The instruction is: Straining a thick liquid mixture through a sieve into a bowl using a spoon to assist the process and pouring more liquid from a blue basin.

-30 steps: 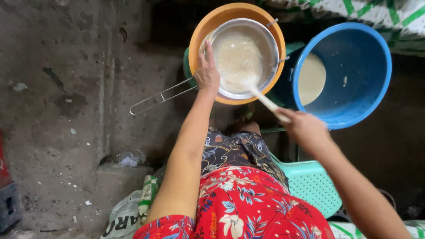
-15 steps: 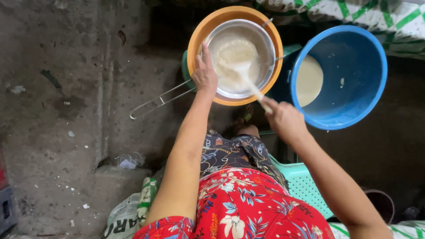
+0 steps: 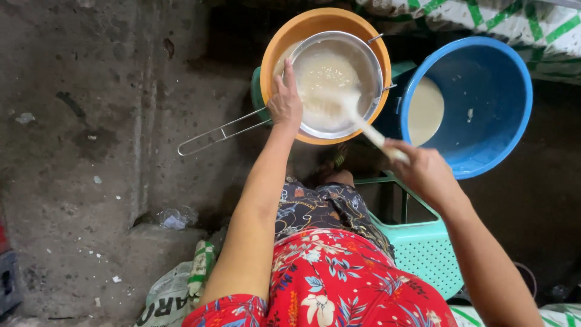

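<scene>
**Straining a pale mixture over an orange bowl**

Left hand: fingers curled over the near-left rim of a round metal mesh strainer, gripping it. Right hand: closed around the handle of a white plastic spoon, whose head sits down in the strainer's contents. The two hands are well apart, one on each side of the strainer.

Strainer: rests inside a round orange plastic bowl, its rim just within the bowl's rim. It holds a pale, beige, pulpy liquid. Its long wire handle sticks out to the left, over the grey concrete floor.

Just right of the orange bowl: a large round blue plastic basin, tilted, with a pool of similar pale liquid on its left inner side.

Below the hands: the person's lap in red floral cloth; a light green perforated plastic stool is to its right. A green-and-white patterned cloth lies along the top right edge.
</scene>
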